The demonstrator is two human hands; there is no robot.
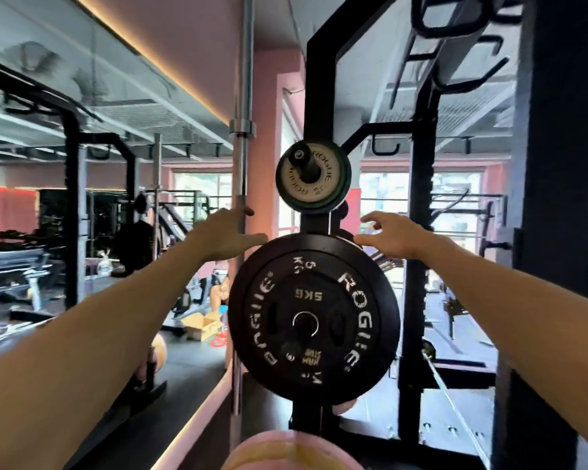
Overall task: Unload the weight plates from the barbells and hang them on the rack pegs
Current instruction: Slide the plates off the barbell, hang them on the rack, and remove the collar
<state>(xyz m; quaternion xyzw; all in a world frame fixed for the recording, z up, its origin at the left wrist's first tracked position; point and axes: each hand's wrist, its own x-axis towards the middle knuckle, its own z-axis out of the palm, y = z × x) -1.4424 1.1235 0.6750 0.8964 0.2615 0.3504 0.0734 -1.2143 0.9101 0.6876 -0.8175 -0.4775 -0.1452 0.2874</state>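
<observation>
At the rack upright (319,96), seen from my head camera, a black 5 kg plate (314,320) hangs on a lower peg (305,324) in front of a larger black plate (248,317), with a small pale plate (311,179) on the peg above. The risk I judge: if the 5 kg plate is not seated fully back, it could slide forward off the peg and drop. My left hand (224,237) reaches with fingers spread and relaxed, fingertips at the plates' upper left rim. My right hand (392,234) is likewise loosely spread, thumb touching the upper right rim. Neither grips anything.
</observation>
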